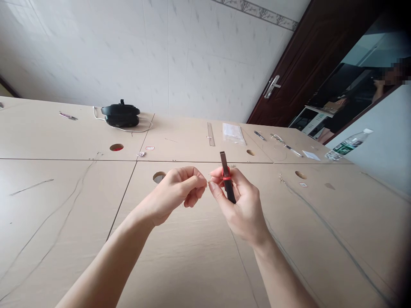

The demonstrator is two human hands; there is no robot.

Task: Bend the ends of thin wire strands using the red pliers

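Observation:
My left hand (180, 188) is closed in a pinch, thumb against forefinger, on something too small to name. Its fingertips almost meet those of my right hand (240, 201), which pinches at the same spot. Tucked in the right palm is a pair of thread snips (224, 164), dark metal with a red finger ring; the squared metal end points up and the lower part is hidden by the fingers. Below the right hand, a thin grey thread (239, 252) runs down the table toward me. Both hands are above the table (180, 265).
Long threads (69, 218) lie at left, and a thicker grey strand (330, 226) at right. Toward the back are a black case-like object (120, 115) with a white cable, a ruler (210, 134), a plastic packet (233, 134), pens (260, 136) and a tilted bottle (348, 145). Round holes (301, 175) pierce the tabletop.

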